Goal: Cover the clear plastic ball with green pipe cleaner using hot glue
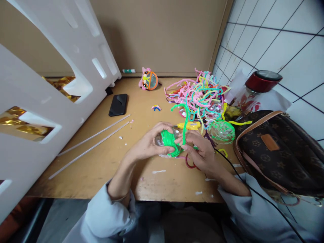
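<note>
My left hand (152,140) is closed around a clear, rounded plastic piece with bright green fuzzy strands (169,141) wrapped over it. Between the fingertips of my right hand (199,148) is a green pipe cleaner (186,123), its free end rising and bending left. Just behind my hands lies a yellow glue gun (191,126). A red scissors handle (189,162) shows partly beneath my right hand. To the right sits a clear round piece with green strands (222,131). The underside of the held piece is hidden.
A tangled pile of pipe cleaners (199,94) fills the back right. Beyond it stand a red-lidded jar (263,81) and a brown handbag (268,145). A black phone (118,105), two white sticks (93,145) and a decorated ball figure (149,80) lie left and behind. A black cable (235,170) crosses my right arm.
</note>
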### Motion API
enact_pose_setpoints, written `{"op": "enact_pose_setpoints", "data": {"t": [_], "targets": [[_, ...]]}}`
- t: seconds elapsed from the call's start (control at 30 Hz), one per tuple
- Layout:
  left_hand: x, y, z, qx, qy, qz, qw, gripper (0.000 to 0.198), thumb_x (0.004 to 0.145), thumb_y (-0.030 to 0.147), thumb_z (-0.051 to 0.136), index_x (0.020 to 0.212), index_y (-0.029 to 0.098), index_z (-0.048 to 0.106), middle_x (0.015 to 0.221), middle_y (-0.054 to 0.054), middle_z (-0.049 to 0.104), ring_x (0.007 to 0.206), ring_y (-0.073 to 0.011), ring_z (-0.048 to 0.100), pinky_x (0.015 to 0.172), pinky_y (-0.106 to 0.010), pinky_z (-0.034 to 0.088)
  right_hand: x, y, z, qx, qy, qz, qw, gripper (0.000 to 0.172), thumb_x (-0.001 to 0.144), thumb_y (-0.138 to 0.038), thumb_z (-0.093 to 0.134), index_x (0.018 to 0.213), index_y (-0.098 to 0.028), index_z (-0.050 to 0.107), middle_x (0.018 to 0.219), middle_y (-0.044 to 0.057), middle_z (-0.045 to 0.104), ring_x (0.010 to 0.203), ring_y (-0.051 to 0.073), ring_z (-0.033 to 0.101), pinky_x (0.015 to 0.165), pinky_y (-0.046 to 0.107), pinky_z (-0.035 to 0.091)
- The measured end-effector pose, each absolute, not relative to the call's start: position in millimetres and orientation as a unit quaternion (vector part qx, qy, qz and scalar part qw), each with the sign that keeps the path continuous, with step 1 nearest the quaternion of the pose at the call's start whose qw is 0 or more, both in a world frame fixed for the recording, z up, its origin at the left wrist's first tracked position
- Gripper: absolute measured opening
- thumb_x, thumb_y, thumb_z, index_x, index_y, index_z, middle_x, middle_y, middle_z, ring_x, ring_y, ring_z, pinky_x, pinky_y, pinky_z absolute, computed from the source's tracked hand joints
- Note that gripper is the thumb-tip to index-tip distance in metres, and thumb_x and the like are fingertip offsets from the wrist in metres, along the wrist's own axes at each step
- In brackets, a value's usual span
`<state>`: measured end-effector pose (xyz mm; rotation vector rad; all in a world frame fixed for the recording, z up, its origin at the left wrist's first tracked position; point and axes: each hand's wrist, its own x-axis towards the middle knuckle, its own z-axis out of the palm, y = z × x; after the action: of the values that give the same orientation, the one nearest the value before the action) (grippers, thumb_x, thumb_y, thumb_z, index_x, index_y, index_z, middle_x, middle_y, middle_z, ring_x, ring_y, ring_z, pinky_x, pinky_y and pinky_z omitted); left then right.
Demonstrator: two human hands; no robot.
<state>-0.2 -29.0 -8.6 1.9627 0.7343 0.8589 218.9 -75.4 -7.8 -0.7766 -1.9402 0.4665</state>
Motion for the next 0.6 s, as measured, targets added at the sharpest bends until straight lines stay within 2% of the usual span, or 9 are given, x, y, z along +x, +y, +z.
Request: {"op": "enact_pose_setpoints", "data": {"t": [0.27, 0.6], "targets": [[0.0, -29.0, -9.0, 0.781, 0.296, 0.345, 0.427, 0.044, 0.074, 0.038, 0.081, 0.109, 0.023, 0.059, 0.126, -0.009, 0.057, 0.127, -0.0272, 0.052, 0.11, -0.045, 0.041, 219.1, -75.5, -6.2, -0.324, -0.802, 0.186, 0.466, 0.014, 0.096, -0.021, 0.051, 0.086, -0.023, 0.06, 0.086, 0.003, 0.066, 0.088, 0.018, 0.062, 0.082, 0.035, 0.047], [0.1, -29.4, -8.0, 0.792, 0.294, 0.348, 0.408, 0.041, 0.078, 0.041, 0.079, 0.109, 0.022, 0.06, 0.129, -0.011, 0.058, 0.126, -0.0268, 0.054, 0.109, -0.043, 0.041, 218.6, -73.6, -10.3, -0.321, -0.808, 0.169, 0.464, 0.012, 0.095, -0.02, 0.051, 0.086, -0.022, 0.059, 0.09, 0.005, 0.068, 0.09, 0.019, 0.063, 0.084, 0.036, 0.046]]}}
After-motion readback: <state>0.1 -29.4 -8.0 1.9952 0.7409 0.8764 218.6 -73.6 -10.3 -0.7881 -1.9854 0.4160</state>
